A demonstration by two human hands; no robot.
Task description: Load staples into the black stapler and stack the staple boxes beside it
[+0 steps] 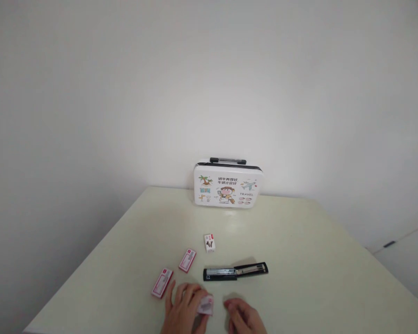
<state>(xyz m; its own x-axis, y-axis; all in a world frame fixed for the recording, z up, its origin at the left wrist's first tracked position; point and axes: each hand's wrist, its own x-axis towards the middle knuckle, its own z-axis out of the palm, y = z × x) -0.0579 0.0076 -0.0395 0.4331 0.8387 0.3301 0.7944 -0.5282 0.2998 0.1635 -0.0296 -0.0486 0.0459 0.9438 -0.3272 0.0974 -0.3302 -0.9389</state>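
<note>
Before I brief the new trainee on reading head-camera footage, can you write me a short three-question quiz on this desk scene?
1. True or false: the black stapler lies shut on the table.
2. How many small red-and-white boxes lie free on the table, not counting the one in the hands?
A) one B) three C) five
3. Fill in: the printed case stands at the table's far edge, against the ____.

Key:
1. False; it lies opened out flat.
2. B; the left box, the middle box and the far box. A fourth small box is at the left hand, near the right hand.
3. wall.
</note>
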